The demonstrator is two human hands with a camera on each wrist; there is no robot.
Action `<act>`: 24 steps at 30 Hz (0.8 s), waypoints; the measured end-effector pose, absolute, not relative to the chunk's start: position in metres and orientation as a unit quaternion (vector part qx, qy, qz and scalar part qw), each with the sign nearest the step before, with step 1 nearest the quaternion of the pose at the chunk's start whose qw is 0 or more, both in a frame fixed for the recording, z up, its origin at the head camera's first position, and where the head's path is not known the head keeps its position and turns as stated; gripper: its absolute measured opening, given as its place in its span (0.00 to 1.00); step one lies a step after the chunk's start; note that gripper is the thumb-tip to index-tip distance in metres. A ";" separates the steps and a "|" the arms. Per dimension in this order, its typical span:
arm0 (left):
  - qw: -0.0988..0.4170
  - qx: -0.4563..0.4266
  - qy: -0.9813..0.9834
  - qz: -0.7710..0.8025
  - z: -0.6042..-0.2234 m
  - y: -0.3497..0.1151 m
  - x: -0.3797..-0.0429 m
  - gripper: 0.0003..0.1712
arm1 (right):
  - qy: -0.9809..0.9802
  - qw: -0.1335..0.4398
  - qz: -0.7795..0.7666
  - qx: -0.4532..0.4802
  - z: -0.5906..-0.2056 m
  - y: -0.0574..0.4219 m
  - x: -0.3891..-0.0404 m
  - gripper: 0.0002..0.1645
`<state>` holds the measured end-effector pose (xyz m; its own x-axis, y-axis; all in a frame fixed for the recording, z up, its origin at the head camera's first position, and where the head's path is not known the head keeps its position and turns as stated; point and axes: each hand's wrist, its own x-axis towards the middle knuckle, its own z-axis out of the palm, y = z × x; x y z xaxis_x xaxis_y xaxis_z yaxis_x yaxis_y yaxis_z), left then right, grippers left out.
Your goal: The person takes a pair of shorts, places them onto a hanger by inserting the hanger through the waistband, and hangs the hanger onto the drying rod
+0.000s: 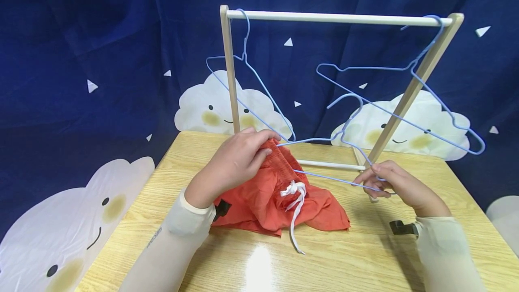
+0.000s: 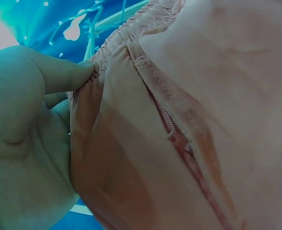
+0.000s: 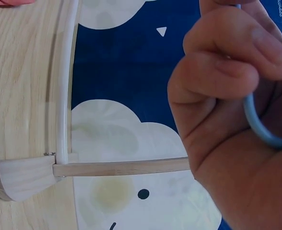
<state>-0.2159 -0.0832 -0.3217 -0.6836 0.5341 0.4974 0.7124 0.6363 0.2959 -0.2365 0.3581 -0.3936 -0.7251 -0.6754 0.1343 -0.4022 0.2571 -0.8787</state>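
Red shorts [image 1: 259, 197] with a gathered elastic waistband and a white drawstring [image 1: 298, 197] are partly lifted off the table. My left hand [image 1: 237, 161] pinches the waistband at its upper left; in the left wrist view the thumb presses the gathered edge, near a zipped pocket [image 2: 167, 120]. A blue wire hanger [image 1: 324, 176] has its left end inside the waistband, hidden by the cloth. Its right end is gripped by my right hand [image 1: 399, 186], and in the right wrist view curled fingers hold the blue wire [image 3: 258, 127].
Behind the shorts stands a wooden rack with a white rail [image 1: 336, 18]. Two more blue hangers hang from it, one at the left [image 1: 261, 82] and one at the right [image 1: 377, 102]. A dark blue curtain [image 1: 121, 21] with clouds hangs behind the wooden table [image 1: 162, 211].
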 end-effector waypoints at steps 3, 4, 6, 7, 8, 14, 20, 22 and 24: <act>0.188 -0.362 -0.882 -0.237 -0.323 -0.081 -0.216 0.16 | 0.774 0.141 -0.510 -0.349 -0.394 0.356 -0.237 0.35; 0.187 -0.365 -0.881 -0.236 -0.323 -0.081 -0.216 0.16 | 0.771 0.144 -0.513 -0.349 -0.394 0.355 -0.236 0.35; 0.186 -0.370 -0.879 -0.235 -0.323 -0.080 -0.215 0.16 | 0.768 0.149 -0.516 -0.349 -0.395 0.353 -0.236 0.34; 0.185 -0.372 -0.879 -0.234 -0.324 -0.079 -0.215 0.16 | 0.768 0.151 -0.518 -0.345 -0.395 0.352 -0.236 0.34; 0.185 -0.373 -0.879 -0.234 -0.324 -0.079 -0.214 0.17 | 0.768 0.153 -0.521 -0.340 -0.395 0.351 -0.235 0.34; 0.187 -0.377 -0.877 -0.231 -0.325 -0.076 -0.215 0.16 | 0.755 0.163 -0.530 -0.351 -0.396 0.346 -0.236 0.34; 0.184 -0.379 -0.877 -0.230 -0.326 -0.076 -0.214 0.16 | 0.744 0.170 -0.535 -0.363 -0.397 0.342 -0.237 0.33; 0.186 -0.378 -0.877 -0.231 -0.326 -0.076 -0.214 0.16 | 0.743 0.170 -0.535 -0.365 -0.397 0.340 -0.238 0.33; 0.187 -0.379 -0.876 -0.232 -0.326 -0.076 -0.214 0.16 | 0.741 0.170 -0.536 -0.368 -0.397 0.339 -0.238 0.32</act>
